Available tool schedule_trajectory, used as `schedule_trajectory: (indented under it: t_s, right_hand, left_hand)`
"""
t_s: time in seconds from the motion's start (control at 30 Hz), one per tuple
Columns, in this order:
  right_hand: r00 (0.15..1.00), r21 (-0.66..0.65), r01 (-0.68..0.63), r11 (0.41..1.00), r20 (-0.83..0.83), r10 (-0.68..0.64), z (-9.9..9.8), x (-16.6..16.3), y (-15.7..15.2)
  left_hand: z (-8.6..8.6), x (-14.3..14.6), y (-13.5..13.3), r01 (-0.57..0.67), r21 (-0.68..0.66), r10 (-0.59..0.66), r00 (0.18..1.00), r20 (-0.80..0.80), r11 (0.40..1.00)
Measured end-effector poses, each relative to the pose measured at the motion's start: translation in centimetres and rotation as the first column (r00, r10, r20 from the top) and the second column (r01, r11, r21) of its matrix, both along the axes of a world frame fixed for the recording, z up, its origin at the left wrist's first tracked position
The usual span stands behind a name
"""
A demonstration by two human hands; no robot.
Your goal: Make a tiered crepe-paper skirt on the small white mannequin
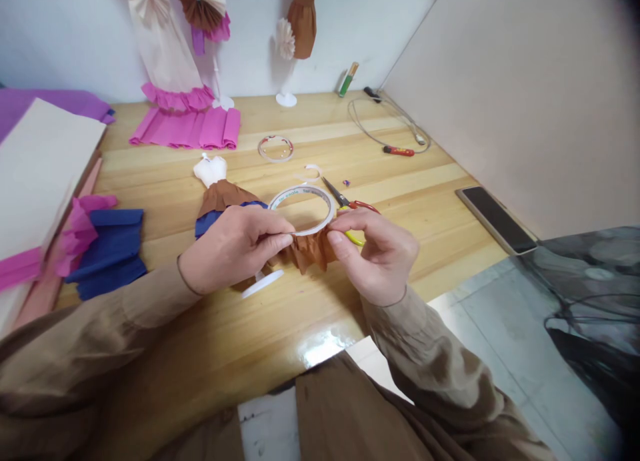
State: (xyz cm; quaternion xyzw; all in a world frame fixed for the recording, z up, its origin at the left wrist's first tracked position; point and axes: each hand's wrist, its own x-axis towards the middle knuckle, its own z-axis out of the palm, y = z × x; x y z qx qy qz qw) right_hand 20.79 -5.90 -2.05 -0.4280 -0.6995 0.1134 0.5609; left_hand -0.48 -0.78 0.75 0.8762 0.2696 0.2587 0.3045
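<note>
A strip of brown ruffled crepe paper point(311, 251) hangs between my two hands. My left hand point(235, 244) pinches its left end, thumb against forefinger. At the other end, my right hand point(377, 251) is closed in a pinch on the paper's upper edge. A roll of double-sided tape point(327, 214) lies along that edge, between my fingertips; whether tape is stuck to the paper I cannot tell. Behind my left hand lies a small dress form point(213, 171) with a white top and a brown and blue crepe paper skirt. Its white round base point(263, 284) shows below my wrist.
Red and yellow-handled scissors point(343, 195) lie just beyond my right hand, beside a curled tape scrap point(314, 171). Farther back are another tape ring point(276, 149), pink crepe paper point(185, 129) and a cable point(395, 141). A phone point(495, 221) rests right; blue paper point(113, 247) left.
</note>
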Motion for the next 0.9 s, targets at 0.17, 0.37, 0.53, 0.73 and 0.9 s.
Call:
schedule_trajectory:
  t_s: [0.17,0.37,0.53,0.73,0.9]
  right_hand:
    - [0.988,-0.182,0.037,0.983,-0.141,-0.063,-0.5,0.1,-0.1]
    - [0.872,-0.449,-0.232,0.863,-0.489,-0.02,-0.1,0.0,1.0]
    - [0.766,-0.539,-0.477,0.694,-0.642,0.029,0.3,1.0,1.6]
    - [0.722,-0.6,-0.591,0.539,-0.691,0.023,0.3,2.7,2.4]
    - [0.69,-0.578,-0.652,0.49,-0.72,0.07,0.2,2.4,2.2]
  left_hand:
    - [0.2,0.1,-0.1,0.012,0.037,-0.012,1.0,-0.006,0.999]
    - [0.1,-0.1,0.2,0.12,0.043,-0.123,0.989,0.076,0.992]
    - [0.3,-0.1,0.3,0.14,0.082,-0.144,0.989,0.038,0.987]
    - [0.2,-0.2,0.2,0.182,0.171,-0.177,0.983,-0.044,0.968]
    - [-0.2,-0.3,0.2,0.222,0.186,-0.214,0.975,-0.061,0.957]
